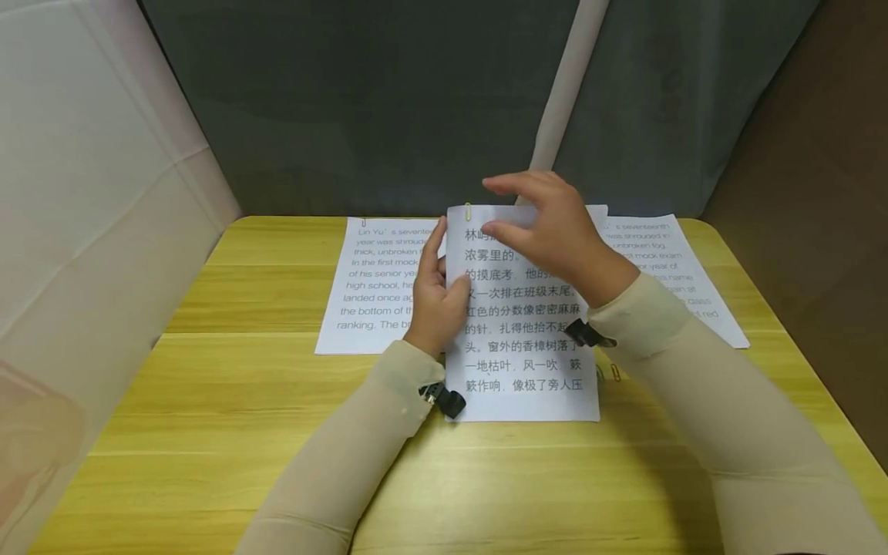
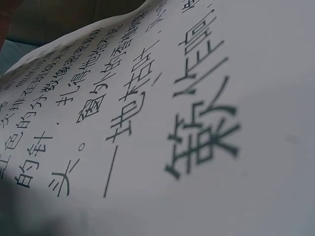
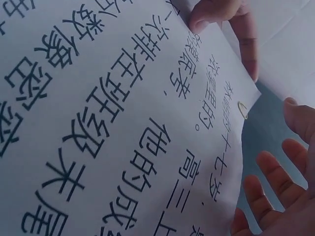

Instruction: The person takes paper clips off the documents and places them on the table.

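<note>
A white paper sheet printed with large Chinese characters stands in front of me, a yellow paper clip on its top edge near the left corner. My left hand grips the sheet's left edge, thumb on the printed face and fingers behind. Near the top edge, my right hand overlaps the page with thumb and fingers spread apart. The right wrist view shows those right fingers holding nothing, beside the clipped edge. Printed paper fills the left wrist view, hiding the left hand there.
English-printed sheets lie at the back of the wooden table, one on the left with a reddish clip at its top, another on the right. A brown paper clip and a green clip lie beside the Chinese page's lower right.
</note>
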Demonstrator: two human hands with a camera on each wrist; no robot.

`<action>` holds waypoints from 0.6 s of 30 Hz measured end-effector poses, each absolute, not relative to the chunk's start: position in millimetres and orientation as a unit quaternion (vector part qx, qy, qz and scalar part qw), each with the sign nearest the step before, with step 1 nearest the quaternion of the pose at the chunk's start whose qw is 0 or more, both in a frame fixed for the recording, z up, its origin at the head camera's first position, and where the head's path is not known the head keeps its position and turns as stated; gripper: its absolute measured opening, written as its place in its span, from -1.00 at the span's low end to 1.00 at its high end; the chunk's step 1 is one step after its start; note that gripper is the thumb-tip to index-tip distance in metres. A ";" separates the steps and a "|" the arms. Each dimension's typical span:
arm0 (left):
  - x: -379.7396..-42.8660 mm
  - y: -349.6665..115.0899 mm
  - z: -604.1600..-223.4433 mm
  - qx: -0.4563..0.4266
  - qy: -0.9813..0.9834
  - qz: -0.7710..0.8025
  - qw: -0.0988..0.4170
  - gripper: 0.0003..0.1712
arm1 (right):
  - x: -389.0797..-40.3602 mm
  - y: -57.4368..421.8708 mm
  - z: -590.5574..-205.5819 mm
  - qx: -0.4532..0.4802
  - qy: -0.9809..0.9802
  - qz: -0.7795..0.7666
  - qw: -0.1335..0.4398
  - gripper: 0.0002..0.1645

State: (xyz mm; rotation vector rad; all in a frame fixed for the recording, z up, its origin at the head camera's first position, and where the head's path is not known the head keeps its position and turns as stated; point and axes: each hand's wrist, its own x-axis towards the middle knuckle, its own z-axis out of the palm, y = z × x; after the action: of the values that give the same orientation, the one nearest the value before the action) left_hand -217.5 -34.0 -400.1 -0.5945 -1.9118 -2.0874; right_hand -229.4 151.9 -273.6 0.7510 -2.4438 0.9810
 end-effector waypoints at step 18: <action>-217.5 -33.3 -400.5 -0.203 -0.655 -0.717 0.127 0.04 | -244.9 130.1 -273.0 0.244 -0.918 0.278 0.142 -0.44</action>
State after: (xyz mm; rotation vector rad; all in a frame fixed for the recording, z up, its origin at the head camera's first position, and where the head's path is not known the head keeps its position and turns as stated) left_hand -217.5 -33.3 -400.5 -0.5913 -1.9055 -2.0869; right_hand -244.9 130.1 -273.0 0.7049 -2.6489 0.8036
